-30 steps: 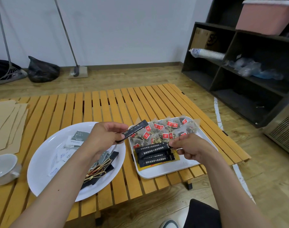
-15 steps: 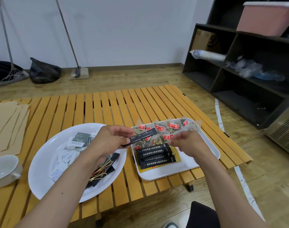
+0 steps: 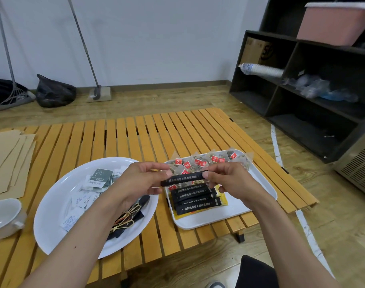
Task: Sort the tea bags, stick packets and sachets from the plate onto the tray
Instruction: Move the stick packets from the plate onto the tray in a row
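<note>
I see my left hand (image 3: 140, 179) and right hand (image 3: 229, 180) pinching a slim glossy black stick packet (image 3: 184, 178) by its ends above the white rectangular tray (image 3: 260, 196).

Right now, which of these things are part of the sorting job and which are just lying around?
Part of the job:
black stick packet, pinched by left hand and right hand
white plate with sachets
white tray with tea bags

Just lying about:
cup
brown paper sheets
shelf unit
pink bin
black bag

White wall (image 3: 156, 38), wooden plank floor (image 3: 167, 100), slatted wooden table (image 3: 136, 138), dark shelving unit (image 3: 302, 84) at right
</note>
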{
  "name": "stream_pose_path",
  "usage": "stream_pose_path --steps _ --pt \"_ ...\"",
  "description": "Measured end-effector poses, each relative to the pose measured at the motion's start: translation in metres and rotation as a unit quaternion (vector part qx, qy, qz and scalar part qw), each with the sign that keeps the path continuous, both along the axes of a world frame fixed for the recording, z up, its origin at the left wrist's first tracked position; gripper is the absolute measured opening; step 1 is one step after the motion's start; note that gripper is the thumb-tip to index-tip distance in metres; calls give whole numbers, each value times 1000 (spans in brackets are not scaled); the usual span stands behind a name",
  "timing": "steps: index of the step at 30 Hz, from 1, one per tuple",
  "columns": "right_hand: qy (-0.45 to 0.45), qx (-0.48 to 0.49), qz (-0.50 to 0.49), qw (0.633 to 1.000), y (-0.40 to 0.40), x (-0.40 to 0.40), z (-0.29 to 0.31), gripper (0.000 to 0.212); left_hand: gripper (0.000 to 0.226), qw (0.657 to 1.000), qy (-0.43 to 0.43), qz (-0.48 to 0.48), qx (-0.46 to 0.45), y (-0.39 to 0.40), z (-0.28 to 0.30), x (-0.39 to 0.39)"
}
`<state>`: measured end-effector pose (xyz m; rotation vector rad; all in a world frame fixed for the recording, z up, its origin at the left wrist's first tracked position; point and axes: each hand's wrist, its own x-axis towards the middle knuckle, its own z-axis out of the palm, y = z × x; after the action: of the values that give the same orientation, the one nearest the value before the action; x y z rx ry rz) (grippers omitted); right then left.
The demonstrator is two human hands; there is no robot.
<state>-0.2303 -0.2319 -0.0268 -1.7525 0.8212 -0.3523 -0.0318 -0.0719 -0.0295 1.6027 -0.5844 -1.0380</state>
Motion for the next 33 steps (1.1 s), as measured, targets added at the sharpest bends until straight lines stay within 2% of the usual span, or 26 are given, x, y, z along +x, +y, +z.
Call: stream_pose_path --steps 3,7,14,18,22,28,30,33 --pt "-5 61 -19 998 -3 -4 0 5 25 999 -37 -2 17 1 -1 0" --pt "22 105 -45 993 -8 -7 -2 17 23 997 -64 5 35 1 -2 -3" --pt "46 106 -107 988 -15 -9 -6 10 19 990 -132 20 53 -3 -5 -9" --pt "47 77 -135 987 -15 -3 -10 12 18 988 -143 9 52 -4 -7 -12" --pt "88 21 -143 986 -12 5 -15 10 12 987 -149 13 52 -4 -6 -13" --pt "128 -43 -155 979 -13 9 -17 20 9 984 -170 22 53 -1 -5 -7" --pt "122 -75 -167 975 -12 9 -16 17 8 981 -185 29 55 1 -4 -1" --pt "62 -118 -164 977 1 16 -10 10 4 969 -234 31 66 10 -2 11"
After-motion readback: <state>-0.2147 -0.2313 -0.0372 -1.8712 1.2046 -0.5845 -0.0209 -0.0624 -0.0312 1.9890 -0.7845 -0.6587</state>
